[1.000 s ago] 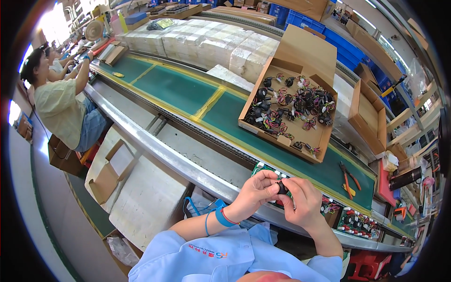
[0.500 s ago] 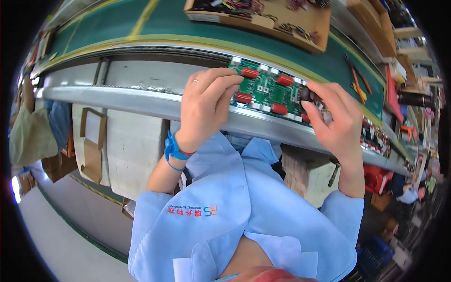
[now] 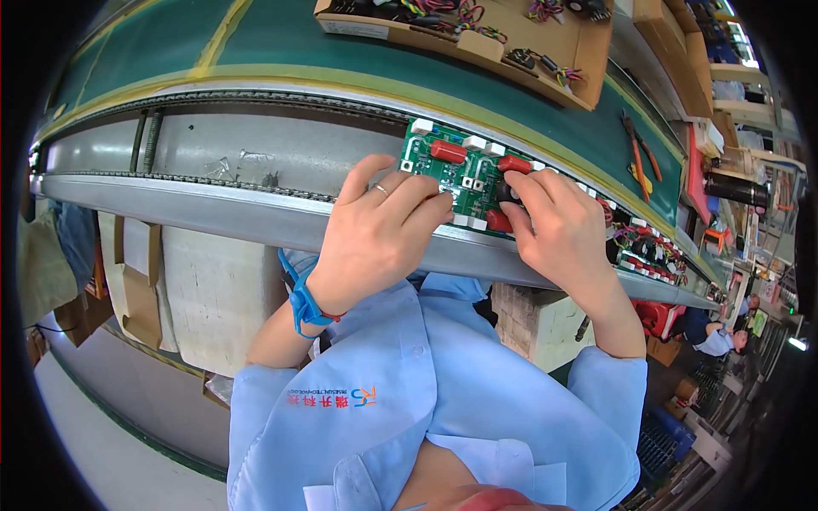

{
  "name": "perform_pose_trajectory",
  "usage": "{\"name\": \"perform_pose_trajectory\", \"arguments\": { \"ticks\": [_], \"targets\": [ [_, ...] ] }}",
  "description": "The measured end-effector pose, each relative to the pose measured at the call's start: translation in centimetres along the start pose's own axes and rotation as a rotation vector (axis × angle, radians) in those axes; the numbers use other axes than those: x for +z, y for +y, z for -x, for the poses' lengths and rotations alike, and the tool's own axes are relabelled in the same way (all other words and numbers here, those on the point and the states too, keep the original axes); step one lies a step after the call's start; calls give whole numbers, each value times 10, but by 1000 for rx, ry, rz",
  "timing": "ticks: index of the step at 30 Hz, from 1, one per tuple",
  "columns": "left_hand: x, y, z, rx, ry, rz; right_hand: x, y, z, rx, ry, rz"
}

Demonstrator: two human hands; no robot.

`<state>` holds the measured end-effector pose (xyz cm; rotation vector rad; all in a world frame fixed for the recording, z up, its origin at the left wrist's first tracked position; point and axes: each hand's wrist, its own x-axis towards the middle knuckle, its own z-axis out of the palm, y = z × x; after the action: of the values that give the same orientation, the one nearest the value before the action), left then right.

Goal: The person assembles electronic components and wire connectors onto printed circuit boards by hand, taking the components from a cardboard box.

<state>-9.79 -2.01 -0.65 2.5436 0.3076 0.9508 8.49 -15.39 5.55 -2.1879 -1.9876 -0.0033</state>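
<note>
I have a green circuit board [image 3: 456, 175] in front of me, resting on the near metal rail [image 3: 213, 200] of the conveyor line, just below the green belt [image 3: 281, 51]. My left hand [image 3: 375, 234] lies over the board's near left corner, fingers curled down onto its edge so that it is pinned rather than lifted. My right hand [image 3: 558, 226] is closed around the right side of the board, thumb and forefinger pinched on a small dark part [image 3: 509, 192] among the red block components [image 3: 447, 152]; how firmly that part is gripped I cannot tell, as my fingers hide most of it.

The board looks light and stiff, a thin flat panel that should not bend under its own weight. I judge it fragile all the same: the red blocks and white connectors [image 3: 475, 143] stand proud of the surface, and pressing or levering on them could crack a joint. The safest hold seems to be at the bare edges and corners, with fingertips kept off the parts and the underside. The smooth edges could slip on the metal rail, so I keep one hand steadying it.

Further along the rail to my right sits another populated board [image 3: 648, 251] with coloured wires. Beyond the belt a cardboard box [image 3: 477, 38] holds wire bundles, and orange-handled pliers [image 3: 637, 157] lie on the belt's far right.
</note>
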Motion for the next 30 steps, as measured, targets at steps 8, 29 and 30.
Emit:
{"name": "perform_pose_trajectory", "arguments": {
  "ticks": [8,29,30],
  "targets": [
    [1,-4,3,-31,-28,15,-6,0,-11,-7,-85,0],
    [-7,3,-1,-13,-89,79,-47,28,-48,9,163,-10],
    [-10,5,-4,-11,-108,80,-50,43,-60,42,168,1]
  ]
}}
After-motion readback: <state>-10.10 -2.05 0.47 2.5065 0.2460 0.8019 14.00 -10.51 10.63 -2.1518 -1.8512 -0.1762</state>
